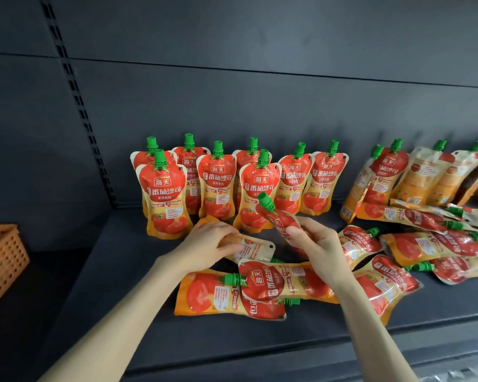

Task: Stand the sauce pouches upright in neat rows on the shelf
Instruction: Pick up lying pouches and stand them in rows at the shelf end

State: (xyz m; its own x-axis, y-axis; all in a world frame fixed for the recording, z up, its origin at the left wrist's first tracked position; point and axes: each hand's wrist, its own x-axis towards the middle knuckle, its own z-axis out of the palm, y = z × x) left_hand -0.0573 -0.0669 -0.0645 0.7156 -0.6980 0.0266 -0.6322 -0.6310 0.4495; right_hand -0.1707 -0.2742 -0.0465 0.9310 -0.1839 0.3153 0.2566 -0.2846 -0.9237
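The right hand [312,241] grips a tilted pouch [280,219], the left hand [213,244] a flat pouch [255,248], and a bump could topple the row [218,186] at 12 o'clock.

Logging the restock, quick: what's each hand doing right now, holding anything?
Left hand: grip closed on a flat-lying pouch on the shelf.
Right hand: grip closed on a tilted pouch, green cap up.
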